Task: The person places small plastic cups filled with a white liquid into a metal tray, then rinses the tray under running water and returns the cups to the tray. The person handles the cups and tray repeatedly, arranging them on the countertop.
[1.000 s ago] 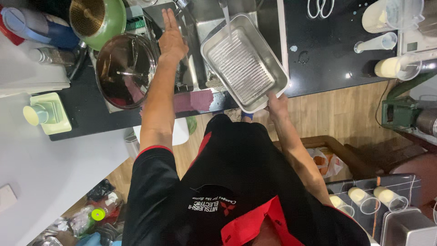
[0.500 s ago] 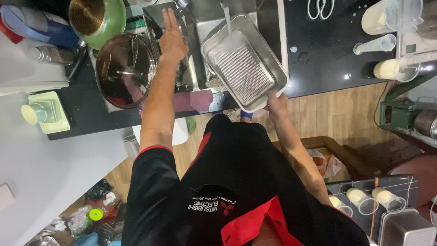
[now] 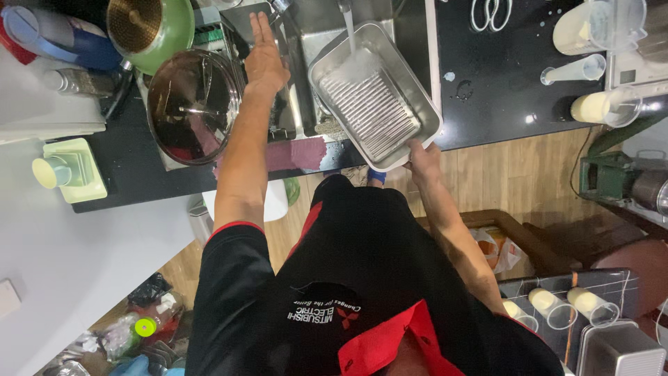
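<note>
Fingers of the left hand (image 3: 264, 59) lie straight and close together, palm down, flat on the steel ledge beside the sink (image 3: 316, 42), with the arm stretched fully forward from the shoulder. It holds nothing. Just to its left sits a round glass lid (image 3: 191, 104), and beyond that a green pan (image 3: 149, 28) on the dark counter (image 3: 125, 163).

Right of the arm, the right hand (image 3: 422, 159) reaches forward with the elbow bent and grips the near corner of a rectangular metal tray (image 3: 376, 94), fingers curled under the rim and thumb on top. The tray rests tilted over the sink, its ribbed floor facing up. Its long axis runs diagonally, from the far-left end under the tap to the near-right corner in the hand.

Compared with 0.5 s ago, water (image 3: 350, 35) now streams from the tap onto the tray's far end and splashes white there; earlier the tray looked dry. Both hands stay where they were.

Farther right, 3 clear measuring cups (image 3: 591, 69) stand on the black counter.
</note>
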